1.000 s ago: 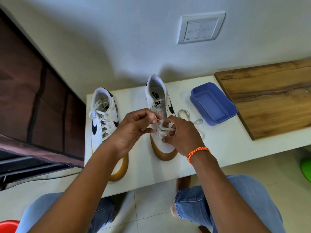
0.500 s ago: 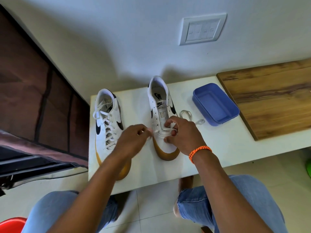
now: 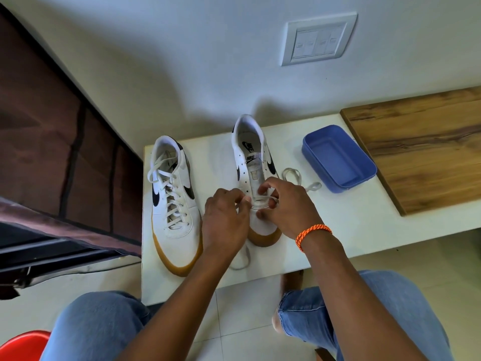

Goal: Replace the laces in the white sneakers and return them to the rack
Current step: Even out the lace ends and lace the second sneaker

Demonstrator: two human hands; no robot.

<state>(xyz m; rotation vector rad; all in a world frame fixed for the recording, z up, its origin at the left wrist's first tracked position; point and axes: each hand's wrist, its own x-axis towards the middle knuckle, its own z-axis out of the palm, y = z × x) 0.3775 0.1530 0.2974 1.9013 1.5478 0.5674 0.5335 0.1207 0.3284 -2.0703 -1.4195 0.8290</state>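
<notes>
Between both hands' fingers (image 3: 265, 187), lace (image 3: 264, 199)

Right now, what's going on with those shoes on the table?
A person is lacing a pair of white sneakers on a white table. The left sneaker is already fully laced. Both hands work on the right sneaker: the left hand and right hand each pinch the white lace at the lowest eyelets near the toe. The upper eyelets are bare. Loose lace lies beside a blue tray.
</notes>
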